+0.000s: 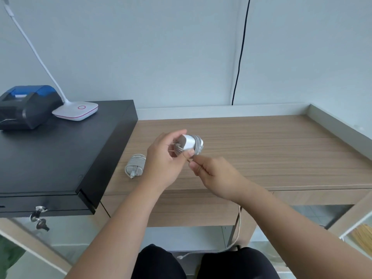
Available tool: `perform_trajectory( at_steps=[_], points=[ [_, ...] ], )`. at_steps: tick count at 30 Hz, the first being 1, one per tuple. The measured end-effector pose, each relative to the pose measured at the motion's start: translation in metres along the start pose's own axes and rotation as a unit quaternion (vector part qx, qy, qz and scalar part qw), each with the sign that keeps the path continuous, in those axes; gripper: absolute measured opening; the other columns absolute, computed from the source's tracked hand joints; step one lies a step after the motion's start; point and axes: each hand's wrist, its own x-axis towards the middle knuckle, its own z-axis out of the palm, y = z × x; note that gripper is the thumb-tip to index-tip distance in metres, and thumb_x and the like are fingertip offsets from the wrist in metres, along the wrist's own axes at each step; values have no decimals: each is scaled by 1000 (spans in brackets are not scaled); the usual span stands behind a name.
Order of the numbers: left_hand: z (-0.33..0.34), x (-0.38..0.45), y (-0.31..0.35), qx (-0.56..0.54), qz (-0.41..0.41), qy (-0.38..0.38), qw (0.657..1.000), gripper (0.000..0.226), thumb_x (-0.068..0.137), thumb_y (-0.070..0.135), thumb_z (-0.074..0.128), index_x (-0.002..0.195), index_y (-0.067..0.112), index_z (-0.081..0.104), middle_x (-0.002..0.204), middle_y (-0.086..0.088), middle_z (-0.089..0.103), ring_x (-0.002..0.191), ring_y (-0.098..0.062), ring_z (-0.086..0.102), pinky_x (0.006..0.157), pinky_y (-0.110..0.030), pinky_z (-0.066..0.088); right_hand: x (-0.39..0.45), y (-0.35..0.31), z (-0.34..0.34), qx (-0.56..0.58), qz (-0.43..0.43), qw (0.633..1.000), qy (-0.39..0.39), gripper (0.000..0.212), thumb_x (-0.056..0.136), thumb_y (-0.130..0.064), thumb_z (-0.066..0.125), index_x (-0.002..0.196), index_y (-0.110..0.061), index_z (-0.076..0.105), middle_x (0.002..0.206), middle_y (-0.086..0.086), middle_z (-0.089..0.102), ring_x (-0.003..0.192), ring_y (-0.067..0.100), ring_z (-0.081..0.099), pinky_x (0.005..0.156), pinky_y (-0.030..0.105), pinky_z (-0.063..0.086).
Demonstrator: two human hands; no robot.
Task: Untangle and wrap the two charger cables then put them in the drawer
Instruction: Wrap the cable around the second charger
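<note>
We see two white chargers. The first charger [135,166] lies on the wooden worktop [261,150], just beside the black cash drawer [60,158]; its pale grey cable is wound in tight turns round the block, the plug end tucked at the near side. The second charger [190,144] is held above the worktop, tilted, its block partly wrapped with several turns of cable. Its loose cable tail [238,224] runs down past the worktop's front edge, and its connector end [180,257] hangs low between the knees.
</note>
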Motion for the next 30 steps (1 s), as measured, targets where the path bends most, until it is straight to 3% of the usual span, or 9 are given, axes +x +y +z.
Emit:
perform_trajectory(
  at_steps=[2,6,9,13,18,21,24,27,30],
  points=[
    [-1,-2,-3,67,41,-24,997,50,76,24,77,124,30,64,105,8,63,92,-13,64,80,-31,55,0,-4,-8,-46,-39,998,17,23,100,-30,43,78,-24,48,60,-5,51,57,22,48,57,38,42],
    [-14,-2,-2,55,46,-81,994,53,80,16,77,127,34,61,109,16,61,99,-9,62,86,-32,56,8,7,-30,-79,-48,995,24,30,98,-35,44,75,-18,51,57,-1,51,52,21,44,53,39,41],
    [-26,-3,0,51,28,-144,988,54,82,11,77,127,36,61,111,16,62,104,-9,62,92,-34,54,11,11,-42,-81,-102,989,75,36,95,-43,46,70,-17,49,50,-6,42,45,13,37,46,33,35],
    [-31,-8,14,-6,4,-230,973,52,81,9,77,124,37,63,113,11,67,103,-14,67,91,-33,55,20,8,-49,-4,-139,987,81,33,91,-36,59,69,-12,55,55,2,49,49,10,40,48,20,31],
    [-38,-12,29,-161,-4,-221,962,51,77,15,79,126,15,64,111,-22,68,101,-35,66,89,-39,56,22,3,-44,214,-87,971,64,34,89,-36,62,70,-8,58,61,16,56,56,17,47,56,27,38],
    [-33,-14,33,-246,9,-204,947,52,71,32,84,119,19,69,106,-9,72,96,-21,64,83,-32,55,20,1,-37,352,-63,932,55,34,94,-26,55,65,-8,47,57,-5,51,53,4,46,53,17,35],
    [-22,-15,34,-344,-18,-175,922,55,65,36,88,115,21,71,102,-2,70,93,-18,61,80,-34,56,19,5,-23,460,0,887,36,48,88,-48,56,75,-3,50,62,10,37,53,19,28,52,29,20],
    [-8,-16,31,-401,-41,-130,906,56,62,34,90,113,20,71,100,-2,71,92,-16,64,76,-30,56,15,8,-7,498,66,864,37,29,97,-28,44,77,-15,62,59,8,34,46,13,21,46,23,14],
    [2,-14,29,-449,-60,-77,888,57,62,29,90,114,18,68,99,-3,70,93,-17,67,79,-31,56,5,5,10,545,118,830,7,38,103,-23,36,66,-19,45,51,-5,31,39,6,19,42,20,8]
  ],
)
